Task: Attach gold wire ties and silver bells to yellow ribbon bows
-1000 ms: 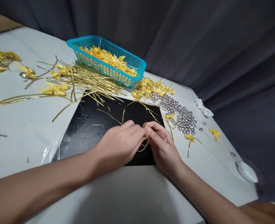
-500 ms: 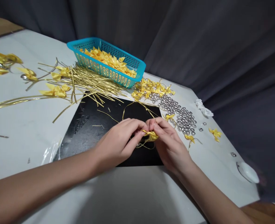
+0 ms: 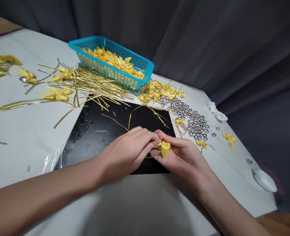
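Note:
Over the black mat [image 3: 86, 141], my two hands meet at a yellow ribbon flower [image 3: 165, 149] that has thin gold cord on it. My left hand [image 3: 132, 149] is closed, its thumb and fingers pinching the left side of the flower and its cord. My right hand [image 3: 181, 152] has its palm turned up, with the flower resting against its fingers. Its fingers curl around from the right, and their tips are partly hidden behind the flower and my left hand. A thin loop of cord hangs below the left fingertips.
Behind the mat stands a blue basket [image 3: 145, 67] holding yellow ribbon pieces. Gold cords [image 3: 98, 82] lie piled before it. Silver beads [image 3: 196, 124] and finished-looking yellow flowers [image 3: 157, 90] spread at right. A white rose-like ornament [image 3: 217, 112] and a white rounded object [image 3: 265, 180] sit near the right edge.
My right hand has rolled palm-up and opened somewhat. The flower has turned, so its petal now hangs down against the right fingers; my left hand keeps its pinch.

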The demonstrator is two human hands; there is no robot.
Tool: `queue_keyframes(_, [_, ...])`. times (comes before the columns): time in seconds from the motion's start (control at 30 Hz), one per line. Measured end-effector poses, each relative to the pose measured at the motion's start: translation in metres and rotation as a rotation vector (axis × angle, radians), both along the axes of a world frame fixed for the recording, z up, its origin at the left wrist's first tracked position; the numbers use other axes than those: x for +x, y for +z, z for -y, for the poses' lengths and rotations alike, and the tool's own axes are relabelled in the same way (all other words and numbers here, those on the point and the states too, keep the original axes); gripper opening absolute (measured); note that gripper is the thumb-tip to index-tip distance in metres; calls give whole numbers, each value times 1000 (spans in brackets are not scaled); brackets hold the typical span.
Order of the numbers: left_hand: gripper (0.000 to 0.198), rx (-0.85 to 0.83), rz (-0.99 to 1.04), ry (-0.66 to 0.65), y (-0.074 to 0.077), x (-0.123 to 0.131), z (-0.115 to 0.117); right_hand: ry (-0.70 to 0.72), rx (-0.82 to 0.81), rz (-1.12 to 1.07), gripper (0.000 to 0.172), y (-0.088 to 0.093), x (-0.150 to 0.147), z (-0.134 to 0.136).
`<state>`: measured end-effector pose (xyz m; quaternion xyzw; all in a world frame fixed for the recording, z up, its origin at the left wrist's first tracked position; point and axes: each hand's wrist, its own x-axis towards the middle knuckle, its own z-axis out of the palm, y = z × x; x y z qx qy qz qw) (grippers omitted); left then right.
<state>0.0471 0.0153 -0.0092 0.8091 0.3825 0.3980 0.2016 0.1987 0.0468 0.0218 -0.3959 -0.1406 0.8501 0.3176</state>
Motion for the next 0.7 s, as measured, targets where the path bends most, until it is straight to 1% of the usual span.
queue_keyframes(0.1, [17,4,-8,-3,0,0,1,-6,-5,44,8,1,1,1])
queue_keyframes(0.3, [18,78,-57,-7,-1,1,4,39,71,122,10,4,4,3])
queue_keyframes(0.43, [18,107,-113,-27,-2,1,6,9,15,102,13,4,3,5])
queue_keyframes(0.47, [18,107,-125,-35,-2,0,6,17,23,97,13,3,2,5])
queue_keyframes(0.53, [18,109,-132,-48,-2,1,7,50,96,111,12,2,3,5])
queue_keyframes(0.67, [19,108,-133,-59,-2,2,8,157,418,221,10,-4,8,1])
queue_keyframes(0.7, [19,107,-137,-60,-2,2,8,180,476,236,11,-6,9,0])
